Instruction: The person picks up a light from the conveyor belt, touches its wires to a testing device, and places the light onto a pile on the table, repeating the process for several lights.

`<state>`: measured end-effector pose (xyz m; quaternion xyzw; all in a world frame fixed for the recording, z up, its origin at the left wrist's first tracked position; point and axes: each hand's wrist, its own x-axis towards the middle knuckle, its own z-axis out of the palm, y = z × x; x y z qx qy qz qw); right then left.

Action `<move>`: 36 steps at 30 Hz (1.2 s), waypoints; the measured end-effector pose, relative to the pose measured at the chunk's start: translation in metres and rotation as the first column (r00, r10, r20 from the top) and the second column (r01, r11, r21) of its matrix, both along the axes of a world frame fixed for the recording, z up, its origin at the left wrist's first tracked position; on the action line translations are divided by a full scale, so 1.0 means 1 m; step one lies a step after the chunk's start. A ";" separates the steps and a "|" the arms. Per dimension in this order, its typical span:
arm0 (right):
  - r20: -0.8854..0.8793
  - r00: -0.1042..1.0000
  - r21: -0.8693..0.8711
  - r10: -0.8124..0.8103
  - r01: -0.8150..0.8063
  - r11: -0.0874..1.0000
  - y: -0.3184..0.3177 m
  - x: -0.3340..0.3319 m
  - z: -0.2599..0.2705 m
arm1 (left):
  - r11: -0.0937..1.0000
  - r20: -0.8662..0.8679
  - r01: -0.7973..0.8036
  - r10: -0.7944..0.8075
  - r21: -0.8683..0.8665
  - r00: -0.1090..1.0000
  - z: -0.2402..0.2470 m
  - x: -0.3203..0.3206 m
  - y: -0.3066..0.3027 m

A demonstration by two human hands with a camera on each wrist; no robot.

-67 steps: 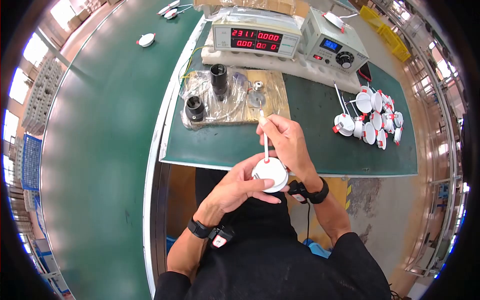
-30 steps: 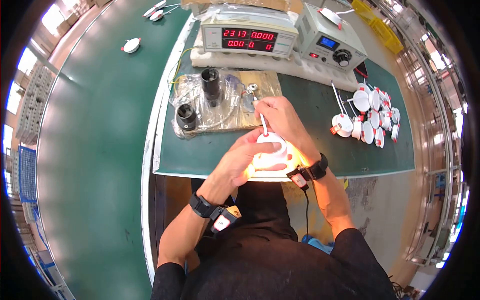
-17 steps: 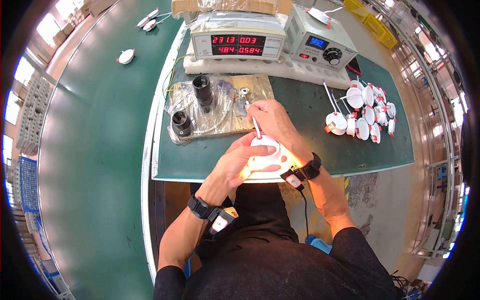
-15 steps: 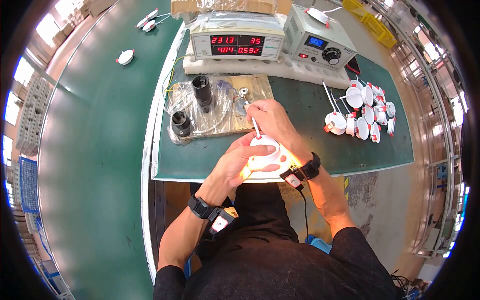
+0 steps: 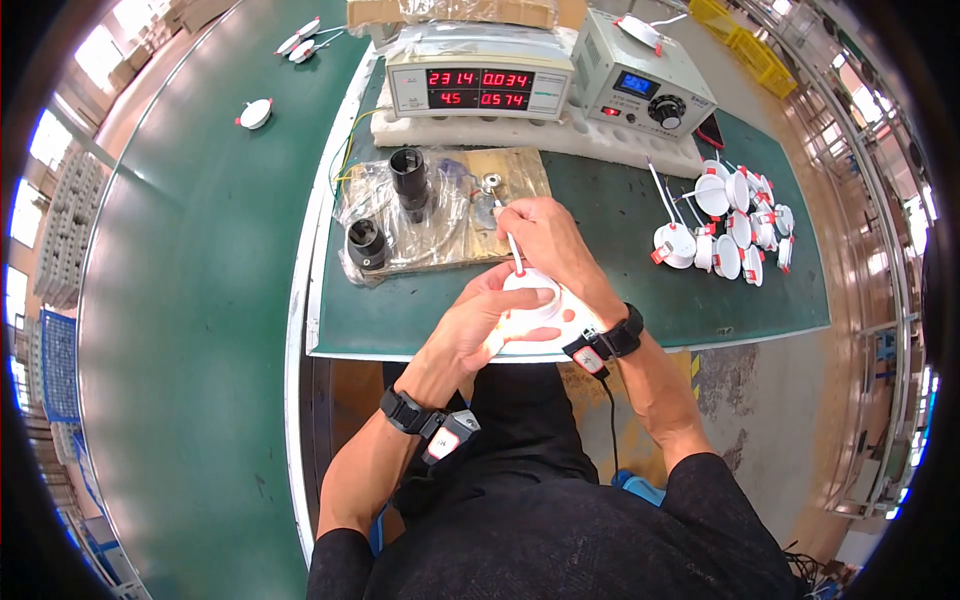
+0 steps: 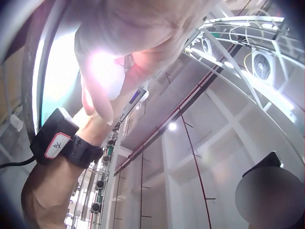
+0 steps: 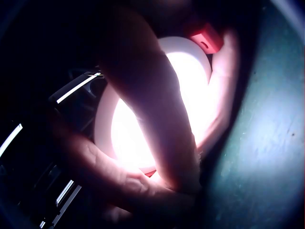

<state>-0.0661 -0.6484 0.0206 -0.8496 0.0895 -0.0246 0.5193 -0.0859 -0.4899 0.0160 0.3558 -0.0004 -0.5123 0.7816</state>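
A round white downlight (image 5: pixel 526 283) with a white cable (image 5: pixel 514 246) is held just over the table's front edge. It is lit, throwing bright light downward. My left hand (image 5: pixel 478 318) grips its body, thumb across the back, fingers around the rim. My right hand (image 5: pixel 546 236) pinches the cable near its far end, which reaches the round metal contact (image 5: pixel 491 183) on the wooden board (image 5: pixel 520 180). In the right wrist view the glowing face (image 7: pixel 131 136) shows behind a finger, with a red clip (image 7: pixel 206 39) at its rim.
Two black sockets (image 5: pixel 367 246) stand on plastic film at the board's left. Behind are a power meter (image 5: pixel 480 88) with red digits and a grey dial unit (image 5: pixel 645 85). Several white downlights (image 5: pixel 730 220) lie piled at right. A green belt surface (image 5: pixel 200 300) runs along the left.
Both hands moved the downlight forward from above the lap, bringing the cable end to the metal contact. The downlight lit up, and the meter's zero readings rose to values such as 0.034 and 0.574.
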 end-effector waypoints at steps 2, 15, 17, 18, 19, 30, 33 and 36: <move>-0.022 1.000 0.026 -0.004 0.005 1.000 0.001 -0.001 0.003 | 1.000 0.007 0.004 -0.004 0.003 1.000 0.001 0.000 0.000; -0.040 0.999 -0.045 -0.008 0.007 0.999 0.001 0.000 0.004 | 1.000 -0.017 0.018 -0.018 0.007 1.000 -0.003 0.001 -0.002; -0.034 0.999 -0.047 -0.009 0.007 0.999 0.001 -0.001 0.004 | 1.000 -0.026 0.015 -0.015 0.000 1.000 -0.003 0.002 -0.001; -0.031 0.999 -0.049 -0.009 0.007 0.999 0.001 -0.001 0.004 | 1.000 -0.030 0.012 -0.012 -0.006 0.999 -0.004 0.002 -0.001; -0.031 1.000 -0.056 -0.006 0.004 0.998 0.001 -0.001 0.004 | 1.000 -0.034 0.009 -0.009 -0.013 0.999 -0.005 0.002 -0.002; -0.001 1.000 0.016 -0.012 0.012 1.000 0.002 -0.001 0.000 | 1.000 -0.051 -0.002 0.002 -0.012 0.999 -0.004 0.001 -0.001; -0.007 1.000 0.018 -0.008 0.008 1.000 0.002 -0.001 0.002 | 1.000 -0.042 0.001 -0.002 -0.002 0.999 -0.004 0.001 -0.001; -0.045 0.999 -0.063 -0.006 0.003 0.998 0.001 0.000 0.003 | 1.000 -0.031 -0.007 0.007 -0.009 1.000 -0.006 0.000 -0.001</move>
